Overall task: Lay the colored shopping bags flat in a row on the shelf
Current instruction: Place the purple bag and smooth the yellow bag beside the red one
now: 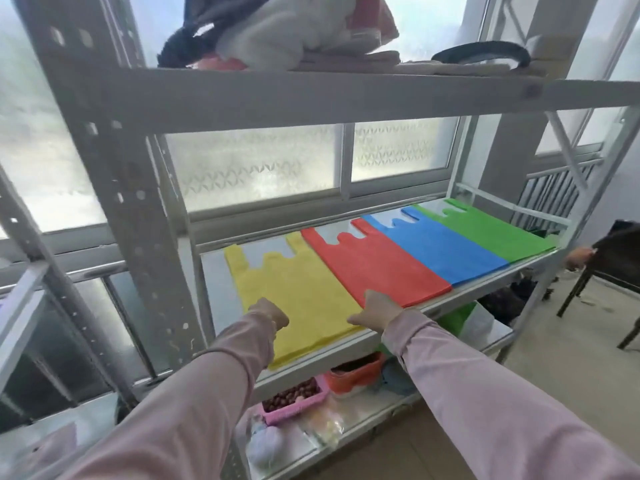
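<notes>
While both hands (322, 315) rest, yellow bag (298, 292) lies flat.

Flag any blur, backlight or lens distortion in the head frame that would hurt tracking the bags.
Head view: strong backlight from the frosted windows washes out the top and left; wide-angle bending bows the shelf upright; motion blur softens frame edges and both hands, left hand and right hand; yellow bag, red bag, blue bag and green bag stay evenly lit, colours distinct.
</notes>
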